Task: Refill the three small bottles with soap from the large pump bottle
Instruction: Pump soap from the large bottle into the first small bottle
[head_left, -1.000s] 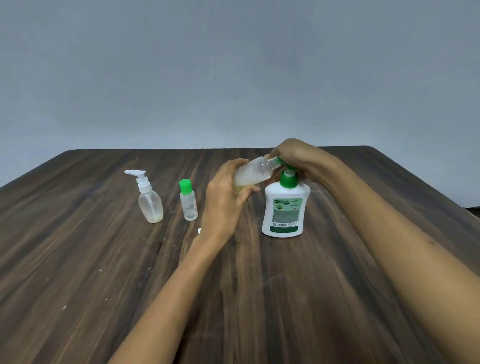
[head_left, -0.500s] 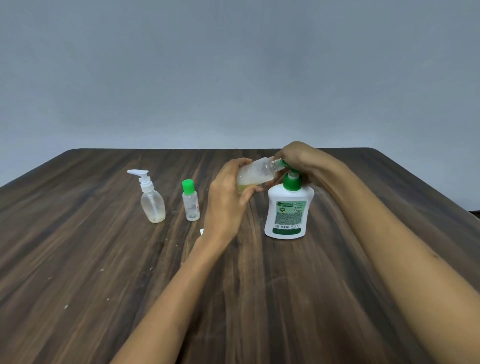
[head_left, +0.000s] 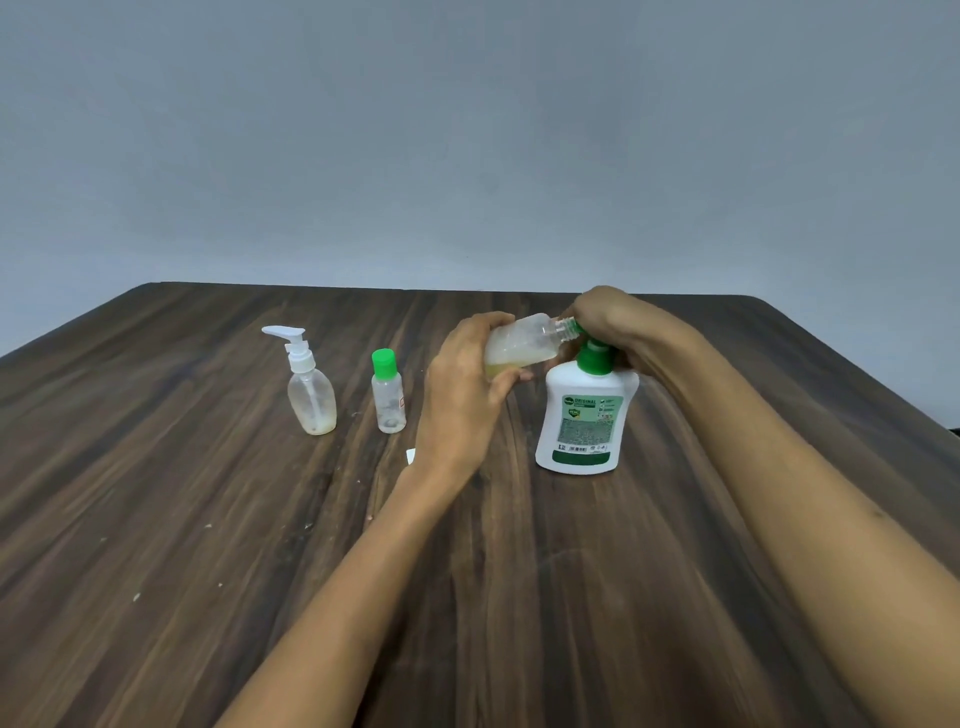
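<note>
A large white pump bottle (head_left: 584, 421) with a green label and green pump stands on the dark wooden table (head_left: 208, 519). My right hand (head_left: 608, 319) rests on top of its pump head, fingers curled over it. My left hand (head_left: 462, 395) grips a small clear bottle (head_left: 522, 340), uncapped and tilted on its side, its open neck touching the pump spout; yellowish soap lies in its lower part. To the left stand a small clear bottle with a white pump (head_left: 310, 392) and a tiny clear bottle with a green cap (head_left: 387, 395).
A small white object (head_left: 410, 456) lies on the table just left of my left wrist, mostly hidden. A plain grey wall rises behind the table's far edge. Tiny light specks dot the wood at front left.
Both hands and the tilted bottle hold almost the same pose at the pump. The pump head sits slightly lower under my right hand than a second ago.
</note>
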